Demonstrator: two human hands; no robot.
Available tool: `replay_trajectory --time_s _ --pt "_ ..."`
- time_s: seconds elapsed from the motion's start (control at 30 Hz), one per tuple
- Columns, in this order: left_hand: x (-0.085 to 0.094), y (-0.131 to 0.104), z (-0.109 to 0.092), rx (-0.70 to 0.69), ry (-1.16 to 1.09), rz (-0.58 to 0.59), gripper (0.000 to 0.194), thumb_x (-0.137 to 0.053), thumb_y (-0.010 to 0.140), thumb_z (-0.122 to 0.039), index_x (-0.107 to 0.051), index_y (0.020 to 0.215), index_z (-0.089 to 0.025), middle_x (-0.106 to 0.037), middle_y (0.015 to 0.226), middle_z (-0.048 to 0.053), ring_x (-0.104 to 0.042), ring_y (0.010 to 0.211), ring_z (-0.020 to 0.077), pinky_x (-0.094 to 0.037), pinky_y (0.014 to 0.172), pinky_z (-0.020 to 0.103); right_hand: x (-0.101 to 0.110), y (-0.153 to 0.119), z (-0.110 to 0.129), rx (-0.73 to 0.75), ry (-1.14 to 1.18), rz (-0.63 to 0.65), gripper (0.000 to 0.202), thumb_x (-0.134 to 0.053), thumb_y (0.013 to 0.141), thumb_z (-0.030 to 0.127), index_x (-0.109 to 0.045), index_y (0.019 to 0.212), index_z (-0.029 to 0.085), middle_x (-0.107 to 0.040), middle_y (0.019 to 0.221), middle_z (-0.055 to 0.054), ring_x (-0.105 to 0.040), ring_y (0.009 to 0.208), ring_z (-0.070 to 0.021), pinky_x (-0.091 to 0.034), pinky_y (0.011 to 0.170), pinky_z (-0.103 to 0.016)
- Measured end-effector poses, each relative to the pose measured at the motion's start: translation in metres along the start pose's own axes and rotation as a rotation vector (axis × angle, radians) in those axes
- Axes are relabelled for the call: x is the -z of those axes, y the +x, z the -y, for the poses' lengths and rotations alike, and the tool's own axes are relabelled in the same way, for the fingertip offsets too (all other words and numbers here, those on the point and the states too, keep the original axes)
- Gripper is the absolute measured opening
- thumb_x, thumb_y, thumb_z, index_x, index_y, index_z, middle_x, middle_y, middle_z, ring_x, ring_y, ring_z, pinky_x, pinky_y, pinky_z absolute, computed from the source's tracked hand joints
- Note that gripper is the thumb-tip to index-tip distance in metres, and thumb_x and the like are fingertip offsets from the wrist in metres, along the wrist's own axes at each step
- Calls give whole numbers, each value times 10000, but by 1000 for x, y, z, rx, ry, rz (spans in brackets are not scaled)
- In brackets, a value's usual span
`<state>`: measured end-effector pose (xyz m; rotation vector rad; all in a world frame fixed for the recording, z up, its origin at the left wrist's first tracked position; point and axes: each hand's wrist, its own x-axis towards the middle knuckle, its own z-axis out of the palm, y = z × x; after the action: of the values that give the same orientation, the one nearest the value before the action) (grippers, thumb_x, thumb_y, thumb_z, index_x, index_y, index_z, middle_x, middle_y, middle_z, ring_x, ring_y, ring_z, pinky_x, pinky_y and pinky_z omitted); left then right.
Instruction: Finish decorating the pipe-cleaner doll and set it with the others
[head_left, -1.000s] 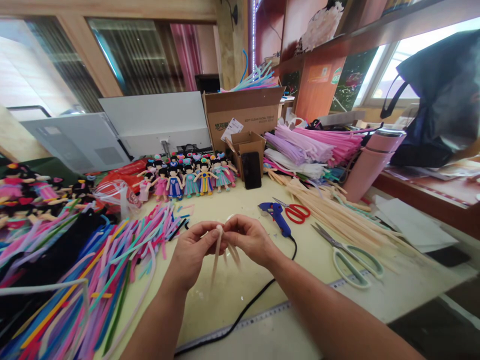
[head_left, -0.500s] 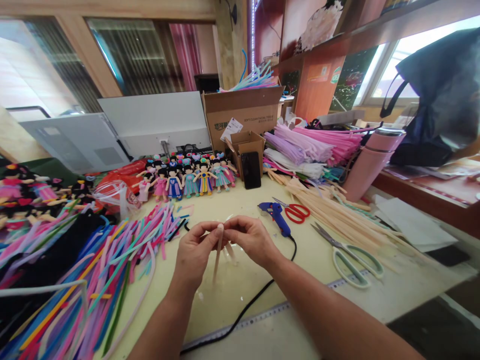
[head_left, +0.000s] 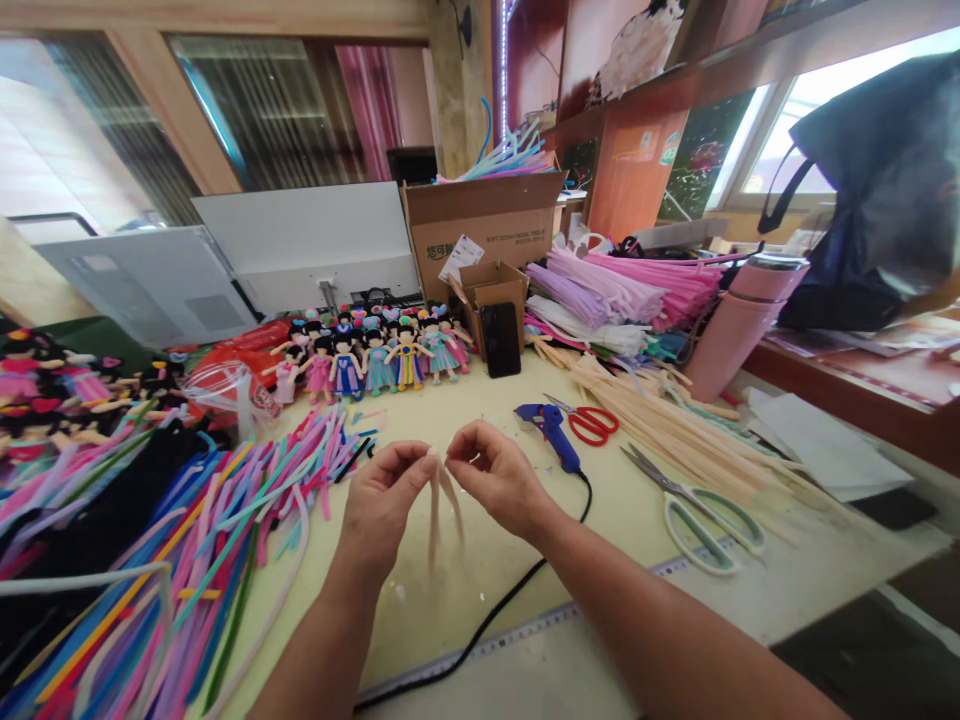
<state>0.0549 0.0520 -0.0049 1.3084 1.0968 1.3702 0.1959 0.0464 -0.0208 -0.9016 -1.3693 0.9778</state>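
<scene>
Over the middle of the table, my left hand (head_left: 381,505) pinches the top of a beige pipe cleaner (head_left: 434,515) between thumb and fingertips. Two blurred legs of it hang down, one below my left fingertips and one slanting toward the right. Just to the right, my right hand (head_left: 501,485) has its thumb and fingers pressed together, a small gap from the left fingertips. What these fingers hold, if anything, is too small to make out. A blue glue gun (head_left: 551,432) lies beyond my right hand, with red-handled scissors (head_left: 592,425) beside it.
Colourful pipe cleaners (head_left: 225,540) pile up at left; beige ones (head_left: 660,420) lie at right near green-handled scissors (head_left: 712,525). Small dolls (head_left: 379,360), a phone (head_left: 501,340) and a cardboard box (head_left: 487,225) stand behind. A black cord (head_left: 487,620) crosses a measuring tape (head_left: 525,632).
My hands have moved slightly apart, opening a gap between the fingertips. The pipe cleaner's two legs now hang more side by side, its top at my left fingers.
</scene>
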Motion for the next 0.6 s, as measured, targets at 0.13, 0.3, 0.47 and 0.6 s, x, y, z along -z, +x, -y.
replay_trajectory --time_s 0.13,0.3,0.47,0.6 --pt "1 -2 0 -22 22 -8 236 -758 608 -337 -664 744 -169 -660 677 2 -593 650 140 -502 655 266 -1 -3 1 16 -45 43 202 -692 727 328 -542 782 206 -533 642 41 -469 589 -100 -403 536 -231" --pt "0 -2 1 -27 29 0 227 -760 599 -331 -665 727 -170 -660 678 -1 -598 658 141 -497 655 261 -5 -4 -2 33 -141 55 168 -653 754 301 -516 785 209 -534 633 43 -470 578 -96 -399 536 -231" --pt "0 0 1 -6 17 -46 231 -770 558 -306 -653 704 -169 -649 679 -11 -582 661 131 -488 669 255 -5 -4 -2 32 -173 31 139 -620 766 304 -527 799 205 -518 622 41 -466 583 -100 -395 546 -236" --pt "1 1 1 -9 56 -43 219 -742 592 -328 -644 710 -172 -641 658 -7 -581 644 139 -492 666 272 -5 -4 -2 6 -181 63 188 -644 769 355 -532 792 205 -537 629 41 -471 567 -95 -395 536 -232"
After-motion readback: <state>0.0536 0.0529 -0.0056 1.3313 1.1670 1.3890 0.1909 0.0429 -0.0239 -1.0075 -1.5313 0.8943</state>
